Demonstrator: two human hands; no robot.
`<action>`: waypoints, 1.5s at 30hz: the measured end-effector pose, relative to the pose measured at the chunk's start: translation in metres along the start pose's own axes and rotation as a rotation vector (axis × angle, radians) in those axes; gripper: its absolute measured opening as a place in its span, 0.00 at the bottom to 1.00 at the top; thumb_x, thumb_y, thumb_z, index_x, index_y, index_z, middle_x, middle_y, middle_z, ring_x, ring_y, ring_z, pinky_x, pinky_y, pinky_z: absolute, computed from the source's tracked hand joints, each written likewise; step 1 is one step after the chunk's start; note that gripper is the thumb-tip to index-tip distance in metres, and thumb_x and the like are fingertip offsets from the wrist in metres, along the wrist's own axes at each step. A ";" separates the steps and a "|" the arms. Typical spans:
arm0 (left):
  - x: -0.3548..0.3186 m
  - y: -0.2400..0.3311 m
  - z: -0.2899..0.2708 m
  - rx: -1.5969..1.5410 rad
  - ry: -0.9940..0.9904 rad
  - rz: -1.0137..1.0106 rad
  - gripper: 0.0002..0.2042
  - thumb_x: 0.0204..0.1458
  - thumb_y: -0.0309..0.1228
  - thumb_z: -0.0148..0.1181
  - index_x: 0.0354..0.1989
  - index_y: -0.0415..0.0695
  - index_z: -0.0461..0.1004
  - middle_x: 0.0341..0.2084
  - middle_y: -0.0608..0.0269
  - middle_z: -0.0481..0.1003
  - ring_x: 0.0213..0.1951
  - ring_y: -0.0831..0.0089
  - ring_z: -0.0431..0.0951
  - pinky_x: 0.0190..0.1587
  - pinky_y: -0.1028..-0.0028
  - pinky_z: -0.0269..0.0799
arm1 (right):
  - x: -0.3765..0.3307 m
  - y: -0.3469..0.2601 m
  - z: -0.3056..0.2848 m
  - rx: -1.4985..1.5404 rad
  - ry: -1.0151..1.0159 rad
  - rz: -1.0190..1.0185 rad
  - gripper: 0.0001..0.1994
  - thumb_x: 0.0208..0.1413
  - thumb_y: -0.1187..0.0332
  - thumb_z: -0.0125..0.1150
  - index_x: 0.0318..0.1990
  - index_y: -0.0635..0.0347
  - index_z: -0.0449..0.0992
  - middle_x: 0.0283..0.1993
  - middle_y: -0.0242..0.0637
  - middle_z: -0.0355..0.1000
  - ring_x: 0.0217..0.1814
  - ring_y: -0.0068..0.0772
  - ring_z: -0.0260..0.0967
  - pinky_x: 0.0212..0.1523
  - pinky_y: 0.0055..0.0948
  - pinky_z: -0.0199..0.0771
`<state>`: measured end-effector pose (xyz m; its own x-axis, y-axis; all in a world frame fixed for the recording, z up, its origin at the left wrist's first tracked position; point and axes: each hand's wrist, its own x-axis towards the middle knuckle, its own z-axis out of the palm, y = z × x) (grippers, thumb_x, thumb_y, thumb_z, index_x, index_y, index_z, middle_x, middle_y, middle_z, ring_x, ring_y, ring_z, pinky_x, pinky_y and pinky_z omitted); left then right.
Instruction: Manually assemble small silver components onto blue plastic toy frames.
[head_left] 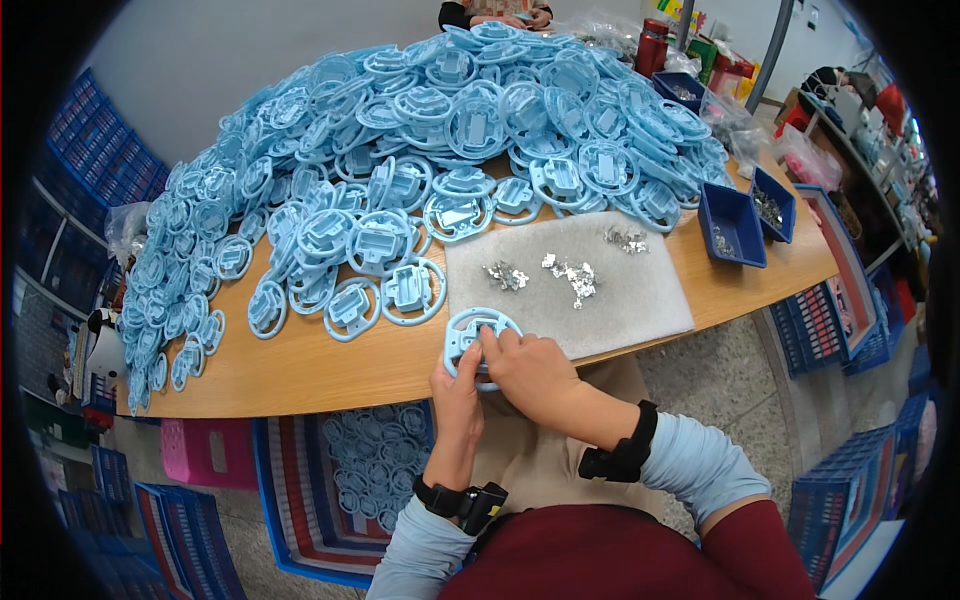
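Near the table's front edge I have a light blue plastic toy steering wheel (461, 327), a ring with a boxed centre. My left hand (459, 397) grips its lower left rim, thumb on top. Over the wheel's right side lies my right hand (533, 374), its fingers curled together and their tips down at the centre. Whatever those fingertips may pinch is too small and hidden to make out. Just beyond my hands, a grey-white foam mat (640, 292) carries small piles of shiny metal pieces (575, 279).
A large heap of matching wheels (440, 110) covers the table's back and left. Blue bins (733, 225) of metal parts stand right of the mat. Below the table's front edge sits a crate (275, 500) with more wheels. Another person's hands (510, 20) show behind the heap.
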<state>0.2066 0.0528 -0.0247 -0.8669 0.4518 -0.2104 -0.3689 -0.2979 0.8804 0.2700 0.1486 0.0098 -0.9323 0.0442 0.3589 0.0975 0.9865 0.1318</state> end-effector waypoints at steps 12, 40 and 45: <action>-0.002 0.007 -0.003 -0.309 -0.123 -0.153 0.14 0.51 0.31 0.56 0.45 0.40 0.67 0.38 0.65 0.71 0.38 0.76 0.73 0.39 0.74 0.71 | -0.013 0.041 0.016 1.697 -0.125 0.628 0.21 0.54 0.68 0.54 0.56 0.63 0.63 0.37 0.36 0.71 0.33 0.24 0.69 0.33 0.24 0.69; -0.002 0.015 0.027 -0.007 -0.176 -0.167 0.10 0.47 0.29 0.61 0.36 0.37 0.73 0.29 0.64 0.75 0.30 0.79 0.75 0.34 0.79 0.72 | -0.051 0.198 0.030 0.711 0.319 0.820 0.11 0.46 0.70 0.57 0.37 0.66 0.75 0.32 0.49 0.72 0.33 0.46 0.71 0.34 0.34 0.69; 0.001 0.002 0.021 0.054 -0.233 -0.294 0.10 0.47 0.31 0.61 0.35 0.38 0.74 0.28 0.64 0.75 0.29 0.79 0.75 0.32 0.79 0.72 | -0.054 0.220 0.042 0.460 0.243 0.662 0.08 0.46 0.71 0.55 0.33 0.64 0.75 0.33 0.49 0.72 0.31 0.49 0.69 0.33 0.37 0.67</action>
<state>0.2117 0.0707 -0.0143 -0.6248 0.6924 -0.3609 -0.5675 -0.0852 0.8190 0.3271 0.3701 -0.0196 -0.6267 0.6530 0.4253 0.3970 0.7371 -0.5468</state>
